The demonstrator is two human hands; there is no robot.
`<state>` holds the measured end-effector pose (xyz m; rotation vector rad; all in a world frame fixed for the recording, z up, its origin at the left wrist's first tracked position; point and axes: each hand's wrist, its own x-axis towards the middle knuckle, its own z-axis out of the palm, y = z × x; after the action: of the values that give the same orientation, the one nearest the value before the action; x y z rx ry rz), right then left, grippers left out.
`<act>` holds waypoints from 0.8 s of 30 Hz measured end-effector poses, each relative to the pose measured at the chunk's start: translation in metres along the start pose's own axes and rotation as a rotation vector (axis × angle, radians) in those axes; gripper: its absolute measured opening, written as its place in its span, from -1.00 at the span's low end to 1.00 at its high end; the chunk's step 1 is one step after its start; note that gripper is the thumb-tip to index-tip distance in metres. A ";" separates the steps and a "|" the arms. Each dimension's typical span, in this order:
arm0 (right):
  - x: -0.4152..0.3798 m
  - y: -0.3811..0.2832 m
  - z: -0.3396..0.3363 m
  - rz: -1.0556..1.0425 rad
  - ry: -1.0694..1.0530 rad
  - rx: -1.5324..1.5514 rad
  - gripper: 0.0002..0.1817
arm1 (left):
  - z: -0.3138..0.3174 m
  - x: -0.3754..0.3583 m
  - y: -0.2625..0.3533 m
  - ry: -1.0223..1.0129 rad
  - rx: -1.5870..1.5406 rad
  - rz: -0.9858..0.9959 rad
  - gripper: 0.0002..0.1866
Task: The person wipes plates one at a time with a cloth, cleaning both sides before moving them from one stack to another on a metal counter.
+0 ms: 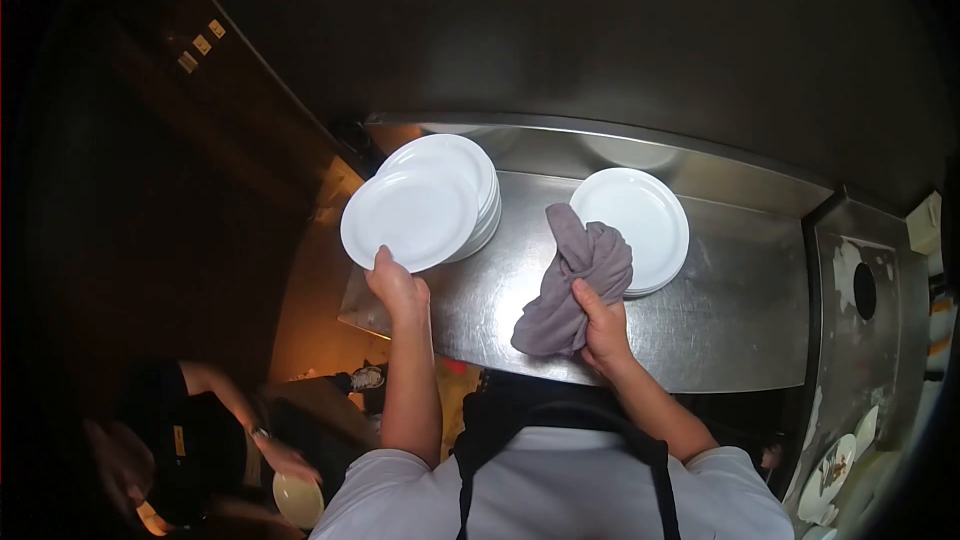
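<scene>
My left hand (pixel 398 290) grips a white plate (pixel 410 220) by its near rim, thumb on top. That plate overlaps the left stack of white plates (pixel 465 165), which stands on the steel counter (pixel 480 300). A crumpled grey-purple cloth (pixel 575 290) is bunched in my right hand (pixel 603 328), thumb pressed over it and the other fingers mostly hidden beneath. Behind the cloth, a second stack of white plates (pixel 640 225) sits farther right on the counter, partly covered by the cloth in this view.
A raised steel ledge (pixel 700 165) runs along the counter's back. To the right is a steel surface with a round dark hole (pixel 865 290) and a used plate (pixel 830 470) with scraps. At lower left, another person (pixel 200 440) in dark clothes holds a pale dish (pixel 298 500).
</scene>
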<state>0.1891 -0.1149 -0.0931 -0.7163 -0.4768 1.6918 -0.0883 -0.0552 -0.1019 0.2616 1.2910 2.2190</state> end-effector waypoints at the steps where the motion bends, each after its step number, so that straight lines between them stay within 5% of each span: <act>1: 0.001 -0.002 -0.001 -0.007 0.005 -0.010 -0.40 | 0.002 0.000 -0.002 -0.008 0.044 0.021 -0.52; 12: 0.007 -0.017 -0.013 -0.139 0.118 0.002 -0.35 | 0.018 0.022 -0.033 0.085 0.342 0.112 -0.38; 15: 0.016 -0.050 -0.040 -0.269 0.181 -0.129 -0.33 | 0.030 0.016 -0.038 0.322 0.653 0.147 -0.39; 18: 0.048 -0.103 -0.086 -0.557 0.221 -0.858 -0.27 | 0.047 -0.039 -0.032 0.095 0.552 0.668 -0.39; 22: 0.104 -0.113 -0.099 -0.432 0.327 -1.823 -0.16 | 0.043 -0.109 -0.090 -0.778 0.729 0.159 -0.38; 24: 0.135 -0.076 -0.107 -0.492 0.184 -1.986 -0.12 | 0.047 -0.132 -0.157 -0.847 0.778 -0.039 -0.25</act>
<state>0.2988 0.0277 -0.1493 -1.8180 -2.0092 0.1752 0.0985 -0.0330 -0.1964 1.2767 1.5100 1.1921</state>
